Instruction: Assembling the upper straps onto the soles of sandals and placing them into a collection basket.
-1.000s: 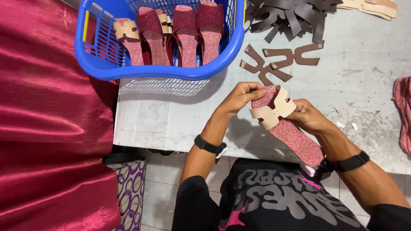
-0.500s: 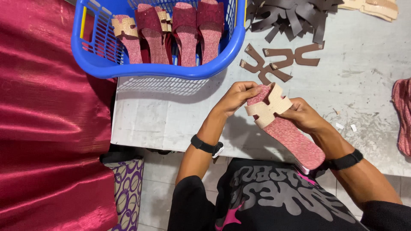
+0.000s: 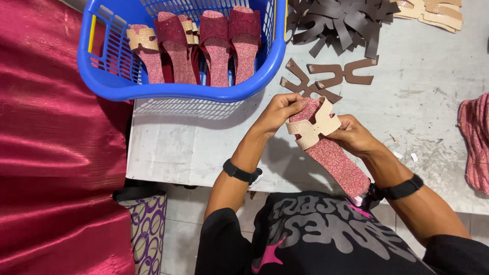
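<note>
Sandal sole (image 3: pixel 336 160) has tilted slightly; left hand (image 3: pixel 279 113) and right hand (image 3: pixel 351 135) grip it, heel hidden.

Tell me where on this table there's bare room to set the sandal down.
Bare table lies below the blue basket, left of the left hand. Another open patch sits right of the right hand, between the brown strap cutouts and the pink pile. The top edge is crowded with cutouts; the hands hold the sandal.
</note>
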